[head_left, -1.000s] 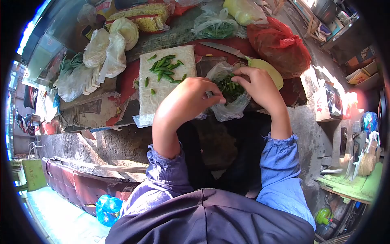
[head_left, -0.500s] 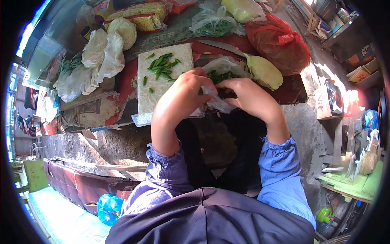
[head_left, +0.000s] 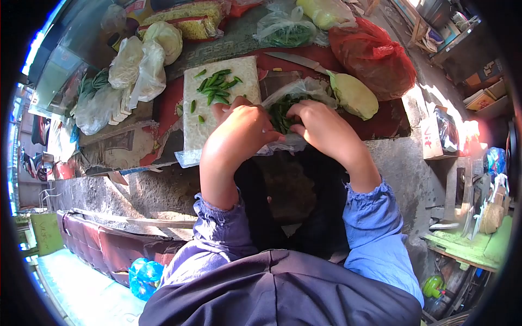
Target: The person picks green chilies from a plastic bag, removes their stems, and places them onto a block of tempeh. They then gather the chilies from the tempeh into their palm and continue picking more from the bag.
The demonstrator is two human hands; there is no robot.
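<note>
A pale speckled slab (head_left: 196,127) wrapped in clear plastic bears several short green chillies (head_left: 217,87). My left hand (head_left: 242,127) is over the slab's right edge, its fingers bent; what they hold, if anything, is hidden. To its right, an opened clear plastic bag (head_left: 321,89) contains more green chillies. My right hand (head_left: 321,125) reaches into this bag's mouth, with thumb and fingers curled together at the green pieces. A knife (head_left: 293,58) lies behind the bag, and a pale green vegetable (head_left: 354,96) rests at the bag's right.
A red plastic bag (head_left: 372,60) sits at the back right. Bagged greens (head_left: 288,32) and packs of yellow noodles (head_left: 190,22) lie farther back. Bagged pale vegetables (head_left: 148,68) stand at the left. The table's front edge runs just before my legs.
My left hand has shifted slightly left, off the bag's near edge and onto the slab's side. My right hand has moved a little down and left, and the bag's mouth shows wider.
</note>
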